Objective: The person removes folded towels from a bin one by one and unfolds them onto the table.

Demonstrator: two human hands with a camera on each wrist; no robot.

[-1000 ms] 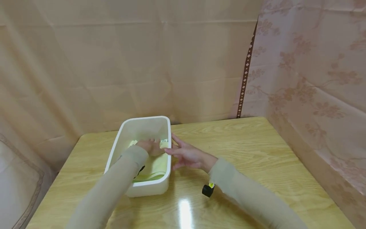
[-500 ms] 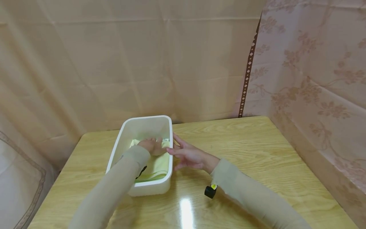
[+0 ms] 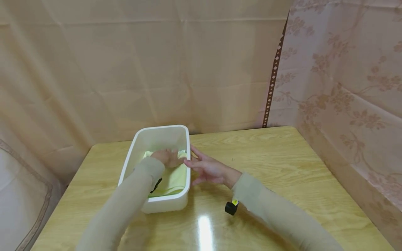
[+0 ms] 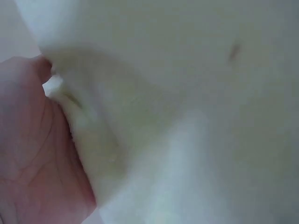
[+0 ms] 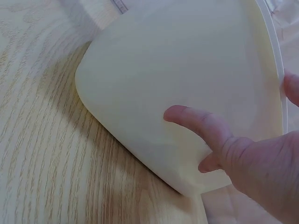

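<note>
A white plastic bin (image 3: 166, 205) stands on the wooden table with a pale yellow cloth (image 3: 177, 181) lying folded in its bottom. My left hand (image 3: 166, 158) reaches down inside and grips the cloth near its far end; the fingertips are hidden below the hand. In the left wrist view, folds of the cloth (image 4: 140, 116) run toward the fingers, and the palm is seen at the left. My right hand (image 3: 211, 169) holds the bin's right wall. Its thumb lies over the rim, while the other fingers (image 5: 196, 123) touch the outer side in the right wrist view.
The wooden table (image 3: 267, 164) reaches well to the right of the bin. Behind it hangs a beige curtain (image 3: 141, 69), with a pink floral curtain (image 3: 345, 87) at the right. A black wrist device (image 3: 231, 208) hangs by the right sleeve.
My left hand shifts very slightly on the cloth, its thumb side dipping lower. The right hand keeps its place on the bin. The view has drifted a little.
</note>
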